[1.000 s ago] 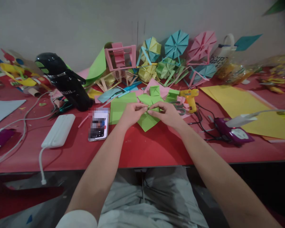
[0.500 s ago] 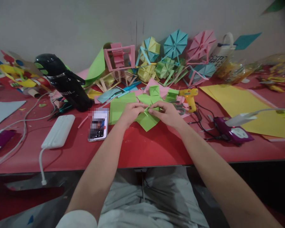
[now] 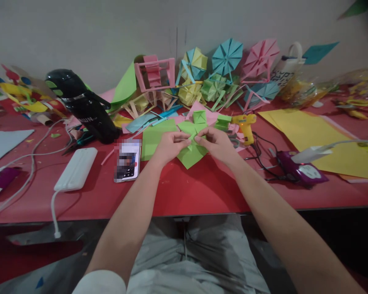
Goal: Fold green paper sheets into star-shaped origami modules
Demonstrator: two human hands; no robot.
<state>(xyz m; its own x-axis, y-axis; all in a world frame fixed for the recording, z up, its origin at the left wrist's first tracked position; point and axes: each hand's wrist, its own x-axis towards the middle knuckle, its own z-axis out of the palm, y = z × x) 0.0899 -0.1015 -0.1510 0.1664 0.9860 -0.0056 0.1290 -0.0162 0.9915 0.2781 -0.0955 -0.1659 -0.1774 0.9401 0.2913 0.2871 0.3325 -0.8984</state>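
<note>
A partly folded sheet of green paper (image 3: 188,158) lies in front of me, one corner pointing toward me. My left hand (image 3: 172,145) grips its left side near the middle, thumb and fingers closed on it. From the right, my right hand (image 3: 214,143) pinches a fold of the same sheet close to its centre. The fingers hide part of the folds. Just behind are small folded green paper squares (image 3: 199,117). A flat green sheet (image 3: 150,141) lies to the left, partly behind my left hand.
A phone (image 3: 128,161), a white power bank (image 3: 76,169) and a black bottle (image 3: 86,110) are on the left. To the right are a yellow glue gun (image 3: 245,127), a purple power strip (image 3: 303,168) and yellow paper (image 3: 319,139). Folded paper wheels (image 3: 227,57) line the wall.
My fingers have shifted slightly apart at the centre of the green paper, showing more of its folds. The sheet's near corner has moved a little left.
</note>
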